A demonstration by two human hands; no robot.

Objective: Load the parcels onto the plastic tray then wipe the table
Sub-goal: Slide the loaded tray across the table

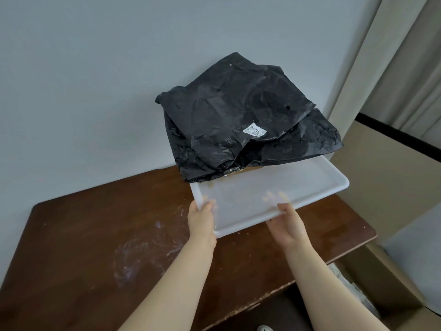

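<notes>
Parcels (pixel 238 120) piled on plastic tray (pixel 319 177), tray held in both my hands above table (pixel 95 235).
Black film-wrapped bundles sit at the far end, by the wall (pixel 95 80): soft, slippery and far from my grip, so I judge the thin tray may flex or tip. My left hand (pixel 201 220) clasps the near left corner and my right hand (pixel 288 225) the near edge. My fingers (pixel 281 195) beneath are blurs through the plastic. Parcel count and label (pixel 254 132) print cannot be made out.

I get soft, cool, rather dim light, with no hard shadows. Beyond my left hand (pixel 201 220) the black bags (pixel 238 115) carry a dull sheen; the tray (pixel 310 182) glows pale. Far right of my right hand (pixel 288 225), the curtain (pixel 386 68) leans and bows with lens distortion.
</notes>
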